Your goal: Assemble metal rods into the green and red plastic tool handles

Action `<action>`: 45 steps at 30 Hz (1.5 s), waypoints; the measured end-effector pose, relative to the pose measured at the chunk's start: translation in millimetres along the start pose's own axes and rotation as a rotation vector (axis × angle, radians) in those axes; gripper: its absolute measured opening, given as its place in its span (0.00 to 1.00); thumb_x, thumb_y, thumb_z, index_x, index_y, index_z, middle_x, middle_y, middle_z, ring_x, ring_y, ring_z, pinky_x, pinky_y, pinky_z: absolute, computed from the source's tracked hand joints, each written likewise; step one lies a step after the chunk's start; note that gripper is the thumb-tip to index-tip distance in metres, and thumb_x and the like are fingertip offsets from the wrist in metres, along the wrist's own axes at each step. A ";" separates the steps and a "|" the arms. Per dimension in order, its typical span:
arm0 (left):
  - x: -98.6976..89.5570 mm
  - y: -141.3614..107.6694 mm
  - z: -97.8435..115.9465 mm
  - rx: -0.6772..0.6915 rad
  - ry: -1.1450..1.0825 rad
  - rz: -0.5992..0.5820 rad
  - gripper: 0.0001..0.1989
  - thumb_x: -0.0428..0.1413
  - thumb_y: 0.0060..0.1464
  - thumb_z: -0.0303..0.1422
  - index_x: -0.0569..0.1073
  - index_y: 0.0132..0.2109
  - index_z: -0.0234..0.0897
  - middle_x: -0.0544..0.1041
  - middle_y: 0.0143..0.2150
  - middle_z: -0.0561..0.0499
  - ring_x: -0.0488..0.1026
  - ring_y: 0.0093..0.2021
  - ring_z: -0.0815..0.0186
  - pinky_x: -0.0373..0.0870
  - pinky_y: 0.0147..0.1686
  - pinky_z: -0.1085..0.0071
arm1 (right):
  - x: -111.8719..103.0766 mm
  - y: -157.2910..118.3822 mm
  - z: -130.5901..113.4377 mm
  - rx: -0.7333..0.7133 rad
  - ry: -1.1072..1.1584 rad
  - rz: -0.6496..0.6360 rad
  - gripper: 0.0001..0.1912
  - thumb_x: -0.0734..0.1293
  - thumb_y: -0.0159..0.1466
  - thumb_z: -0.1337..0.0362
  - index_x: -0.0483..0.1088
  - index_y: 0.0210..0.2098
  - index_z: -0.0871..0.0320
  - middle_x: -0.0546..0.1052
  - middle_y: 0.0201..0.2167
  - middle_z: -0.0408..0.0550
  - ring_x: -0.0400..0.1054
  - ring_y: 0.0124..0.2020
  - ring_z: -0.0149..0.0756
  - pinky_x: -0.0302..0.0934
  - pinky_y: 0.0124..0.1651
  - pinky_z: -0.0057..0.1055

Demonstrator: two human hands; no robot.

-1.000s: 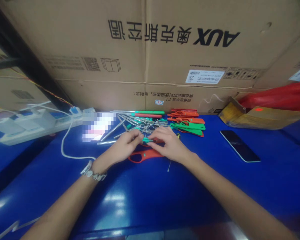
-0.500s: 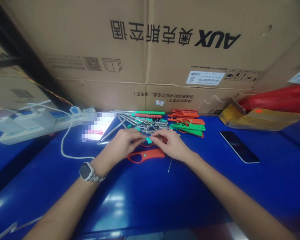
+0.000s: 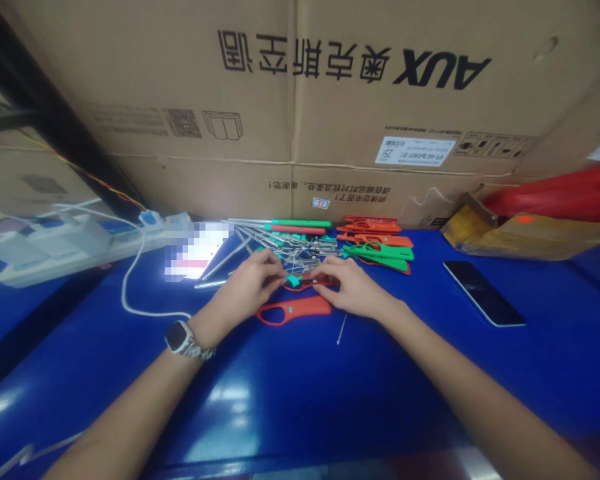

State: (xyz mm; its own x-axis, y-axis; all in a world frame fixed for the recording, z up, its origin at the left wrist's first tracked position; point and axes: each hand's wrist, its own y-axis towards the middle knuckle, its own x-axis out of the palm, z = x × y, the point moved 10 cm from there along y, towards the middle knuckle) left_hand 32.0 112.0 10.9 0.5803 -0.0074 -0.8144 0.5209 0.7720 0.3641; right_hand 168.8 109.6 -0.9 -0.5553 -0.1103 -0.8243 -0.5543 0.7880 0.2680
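Observation:
A small teal part (image 3: pixel 294 281) sits at the left end of a red casing half (image 3: pixel 307 285) on the blue table. My left hand (image 3: pixel 257 283) has its fingertips pinched at the teal part's left side. From the right, my right hand (image 3: pixel 347 287) closes its fingers on the red casing half, partly hiding it. Just below both hands lies another orange-red casing half (image 3: pixel 307 307) with a loop at its left end. Beyond the fingers is a pile of metal rods and wire parts (image 3: pixel 300 248), with some teal pieces among them.
Green casings (image 3: pixel 387 252) and orange casings (image 3: pixel 375 240) are stacked right of the pile. A black phone (image 3: pixel 483 293) lies farther right, near a yellow box (image 3: pixel 525 237). At left are a power strip (image 3: pixel 90 253), a white cable (image 3: pixel 125 287) and a lit screen (image 3: pixel 207 250). A large carton (image 3: pixel 300 100) stands behind.
The teal part has gone down onto the red casing half. My fingertips have moved apart, with my right hand shifted slightly right, showing more of the casing.

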 end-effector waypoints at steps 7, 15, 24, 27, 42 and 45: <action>1.5 1.3 -1.5 -0.007 0.010 -0.016 0.07 0.56 0.59 0.26 0.79 0.39 0.37 0.73 0.41 0.47 0.72 0.42 0.61 0.71 0.44 0.62 | -0.8 0.1 -1.4 -0.015 -0.019 0.001 0.07 0.68 0.64 0.68 0.75 0.42 0.55 0.75 0.38 0.46 0.68 0.36 0.34 0.58 0.41 0.33; 11.0 1.4 6.2 0.010 -0.027 -0.046 0.06 0.56 0.60 0.26 0.78 0.39 0.36 0.72 0.42 0.47 0.70 0.44 0.60 0.70 0.46 0.61 | -0.2 0.6 -5.2 -0.032 -0.008 -0.013 0.07 0.69 0.63 0.69 0.75 0.41 0.55 0.76 0.37 0.45 0.69 0.38 0.35 0.58 0.44 0.35; 12.0 1.5 7.6 -0.018 -0.081 -0.054 0.05 0.57 0.59 0.27 0.78 0.38 0.36 0.72 0.42 0.47 0.70 0.45 0.60 0.70 0.48 0.59 | 2.3 2.8 2.4 0.004 0.101 -0.014 0.04 0.70 0.61 0.71 0.73 0.37 0.58 0.77 0.35 0.45 0.71 0.36 0.34 0.62 0.41 0.32; 11.3 1.6 7.9 -0.016 -0.118 -0.058 0.05 0.56 0.60 0.26 0.78 0.38 0.35 0.72 0.42 0.47 0.70 0.44 0.61 0.70 0.47 0.61 | 1.6 3.4 3.1 0.021 0.127 -0.012 0.05 0.70 0.60 0.72 0.73 0.36 0.58 0.77 0.33 0.45 0.71 0.34 0.33 0.63 0.40 0.31; 13.2 2.3 1.3 -0.075 -0.230 -0.028 0.05 0.58 0.58 0.26 0.80 0.36 0.35 0.73 0.39 0.48 0.71 0.39 0.64 0.69 0.39 0.68 | 0.3 4.3 0.7 0.004 0.116 -0.029 0.04 0.69 0.61 0.72 0.73 0.32 0.59 0.74 0.32 0.45 0.68 0.34 0.33 0.60 0.39 0.29; 13.5 2.4 -1.3 -0.104 -0.238 -0.024 0.05 0.59 0.58 0.26 0.79 0.36 0.35 0.73 0.39 0.48 0.71 0.39 0.64 0.69 0.39 0.67 | 1.5 3.3 0.8 0.009 0.142 -0.042 0.04 0.67 0.61 0.73 0.73 0.33 0.59 0.74 0.33 0.45 0.69 0.35 0.32 0.60 0.39 0.29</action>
State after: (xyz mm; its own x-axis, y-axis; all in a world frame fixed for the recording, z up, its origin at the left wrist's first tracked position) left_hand 40.3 114.6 0.2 0.7060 -0.1664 -0.6884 0.4762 0.8310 0.2875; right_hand 166.7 112.6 -1.7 -0.6139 -0.2273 -0.7560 -0.5736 0.7863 0.2294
